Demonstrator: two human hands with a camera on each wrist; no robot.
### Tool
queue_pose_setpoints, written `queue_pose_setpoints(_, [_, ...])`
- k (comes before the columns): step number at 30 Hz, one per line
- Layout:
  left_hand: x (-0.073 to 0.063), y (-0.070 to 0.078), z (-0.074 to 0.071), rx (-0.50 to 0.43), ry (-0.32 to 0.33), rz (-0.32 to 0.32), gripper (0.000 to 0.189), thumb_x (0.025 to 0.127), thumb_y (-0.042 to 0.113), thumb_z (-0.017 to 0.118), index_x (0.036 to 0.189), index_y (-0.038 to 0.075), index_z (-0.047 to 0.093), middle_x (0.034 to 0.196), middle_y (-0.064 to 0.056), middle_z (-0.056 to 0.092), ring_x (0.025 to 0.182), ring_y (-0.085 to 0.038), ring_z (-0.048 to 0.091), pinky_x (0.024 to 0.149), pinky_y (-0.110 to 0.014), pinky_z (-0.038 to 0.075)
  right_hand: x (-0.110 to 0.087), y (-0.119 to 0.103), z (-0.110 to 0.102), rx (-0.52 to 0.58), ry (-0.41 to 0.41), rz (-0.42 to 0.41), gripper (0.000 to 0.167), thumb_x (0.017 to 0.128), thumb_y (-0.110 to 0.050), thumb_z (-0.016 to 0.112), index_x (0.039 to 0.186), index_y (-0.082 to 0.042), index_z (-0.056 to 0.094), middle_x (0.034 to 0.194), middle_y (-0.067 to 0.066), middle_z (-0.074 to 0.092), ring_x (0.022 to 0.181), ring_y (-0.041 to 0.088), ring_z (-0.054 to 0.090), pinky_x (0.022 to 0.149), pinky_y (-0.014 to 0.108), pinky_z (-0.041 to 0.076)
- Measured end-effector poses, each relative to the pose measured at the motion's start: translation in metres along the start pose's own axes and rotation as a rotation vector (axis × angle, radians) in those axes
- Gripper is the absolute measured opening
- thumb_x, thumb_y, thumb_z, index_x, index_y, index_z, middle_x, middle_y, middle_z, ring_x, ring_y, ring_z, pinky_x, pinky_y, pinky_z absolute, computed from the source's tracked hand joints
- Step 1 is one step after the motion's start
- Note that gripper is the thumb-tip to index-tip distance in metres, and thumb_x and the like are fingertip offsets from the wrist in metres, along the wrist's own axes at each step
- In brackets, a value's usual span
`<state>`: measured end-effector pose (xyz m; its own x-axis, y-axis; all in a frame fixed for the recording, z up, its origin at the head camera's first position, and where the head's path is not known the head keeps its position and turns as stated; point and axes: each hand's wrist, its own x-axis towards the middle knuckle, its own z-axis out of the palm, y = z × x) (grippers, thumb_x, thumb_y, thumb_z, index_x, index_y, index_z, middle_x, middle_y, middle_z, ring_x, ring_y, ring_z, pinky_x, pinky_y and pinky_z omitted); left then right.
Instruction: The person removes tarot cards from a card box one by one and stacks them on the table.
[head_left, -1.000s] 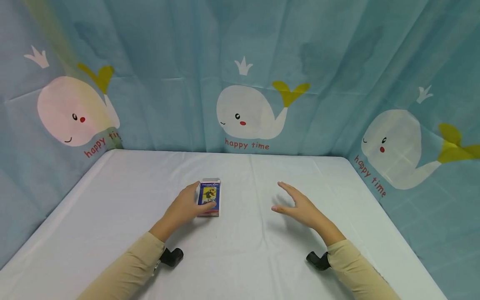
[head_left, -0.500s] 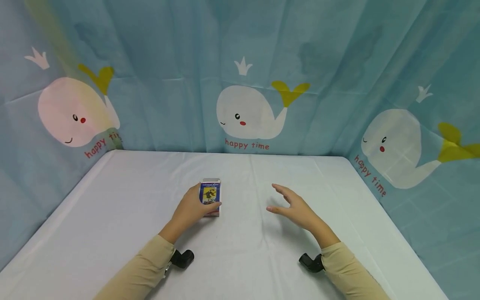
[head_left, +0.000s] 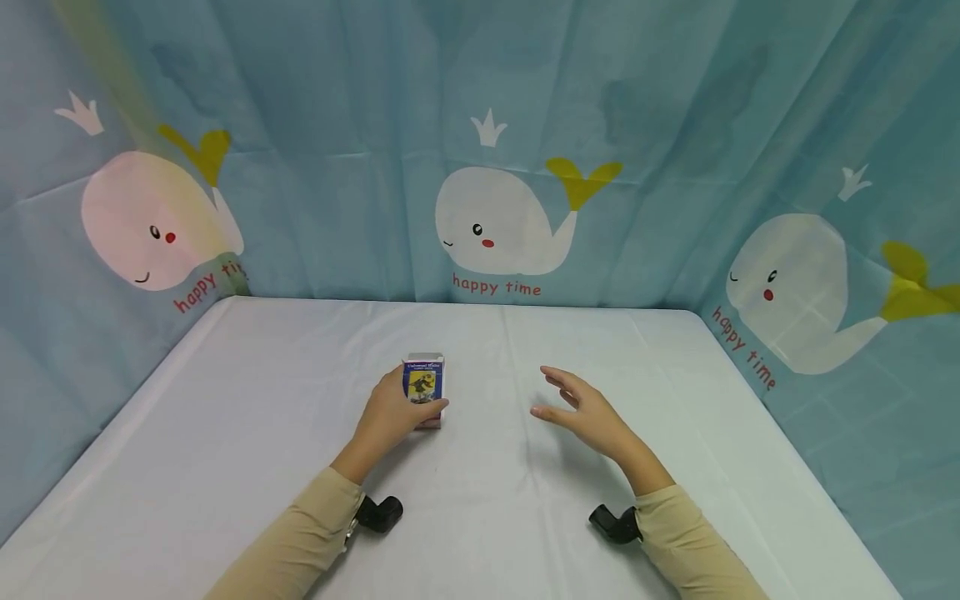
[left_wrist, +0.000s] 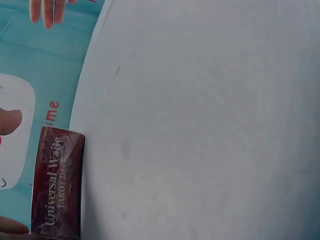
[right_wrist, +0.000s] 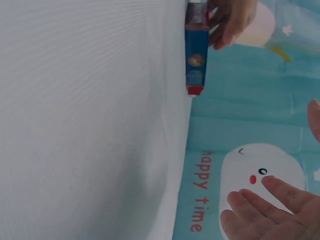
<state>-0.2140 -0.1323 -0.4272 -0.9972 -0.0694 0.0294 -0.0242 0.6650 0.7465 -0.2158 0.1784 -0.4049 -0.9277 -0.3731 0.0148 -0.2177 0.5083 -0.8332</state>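
Note:
A tarot deck box (head_left: 423, 382), blue with a yellow picture on its face, lies on the white table left of the middle. My left hand (head_left: 390, 414) is at its left side, with the thumb stretched across the lower part of the face. In the left wrist view the dark red end of the tarot deck box (left_wrist: 57, 182) faces the camera, and the thumb (left_wrist: 9, 121) shows apart from it. My right hand (head_left: 592, 418) hovers over the table to the right, holding nothing, thumb and fingers spread apart.
The white table (head_left: 480, 517) is backed by a blue curtain (head_left: 322, 225) printed with whales. A black wrist camera (head_left: 380, 514) hangs under the left sleeve, another black camera (head_left: 615, 523) under the right one.
My left hand has moved right, so its thumb now reaches past the box's right edge. The right hand has drifted slightly left. The box appears to stay in place.

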Motion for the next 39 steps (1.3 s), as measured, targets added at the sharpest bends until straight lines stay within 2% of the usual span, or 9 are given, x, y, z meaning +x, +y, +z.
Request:
queue_pose_setpoints(3, [0.001,0.001,0.004,0.002,0.010,-0.015,0.078,0.077,0.043,0.081,0.135,0.000,0.050,0.110,-0.017,0.059,0.097,-0.026,0.057,0.082,-0.041,0.049,0.001,-0.001,0.001,0.016,0.004,-0.004,0.079,0.087,-0.041,0.073,0.153,-0.014,0.038,0.159,0.010,0.037,0.149,0.029,0.033,0.119,0.046,0.029])
queue_pose_setpoints(9, [0.000,0.003,0.011,0.068,0.021,-0.052,0.107,0.075,0.044,0.083,0.150,-0.011,0.029,0.138,-0.030,0.046,0.116,-0.039,0.049,0.094,-0.051,0.046,0.002,-0.002,0.003,0.051,0.005,-0.004,0.077,0.088,-0.039,0.073,0.152,-0.014,0.039,0.159,0.009,0.036,0.149,0.028,0.033,0.119,0.045,0.029])
queue_pose_setpoints(12, [0.001,0.003,0.014,0.086,0.013,-0.055,0.107,0.076,0.039,0.083,0.150,-0.013,0.027,0.144,-0.032,0.041,0.120,-0.041,0.046,0.096,-0.052,0.045,0.003,-0.003,0.004,0.070,0.001,0.001,0.077,0.089,-0.039,0.072,0.153,-0.014,0.038,0.160,0.008,0.036,0.149,0.028,0.032,0.119,0.044,0.028])
queue_pose_setpoints(22, [0.003,0.004,0.013,0.080,-0.061,-0.028,0.093,0.077,0.025,0.082,0.147,-0.013,0.033,0.140,-0.031,0.044,0.117,-0.040,0.046,0.095,-0.052,0.045,0.005,-0.004,0.005,0.126,-0.006,0.009,0.075,0.089,-0.037,0.072,0.152,-0.013,0.039,0.159,0.008,0.036,0.149,0.027,0.032,0.119,0.043,0.028])
queue_pose_setpoints(29, [0.006,0.007,0.010,0.098,-0.129,-0.037,0.096,0.073,0.019,0.079,0.150,-0.011,0.029,0.144,-0.030,0.041,0.120,-0.040,0.044,0.096,-0.053,0.045,0.006,0.000,0.005,0.153,-0.004,0.015,0.074,0.090,-0.035,0.072,0.151,-0.010,0.040,0.159,0.010,0.037,0.149,0.028,0.033,0.119,0.043,0.028])
queue_pose_setpoints(35, [0.009,0.004,0.015,0.114,-0.104,-0.040,0.104,0.074,0.032,0.085,0.148,-0.014,0.029,0.139,-0.032,0.043,0.123,-0.043,0.043,0.099,-0.054,0.043,0.007,0.004,0.006,0.155,-0.001,0.001,0.070,0.091,-0.032,0.071,0.150,-0.007,0.041,0.158,0.014,0.038,0.148,0.030,0.034,0.120,0.044,0.027])
queue_pose_setpoints(39, [0.011,0.003,0.018,0.153,-0.083,-0.042,0.100,0.074,0.031,0.085,0.147,-0.014,0.032,0.134,-0.031,0.048,0.118,-0.040,0.045,0.095,-0.051,0.044,0.009,0.005,0.007,0.153,-0.005,-0.012,0.069,0.092,-0.030,0.070,0.149,-0.006,0.042,0.158,0.016,0.038,0.148,0.031,0.034,0.120,0.045,0.027])
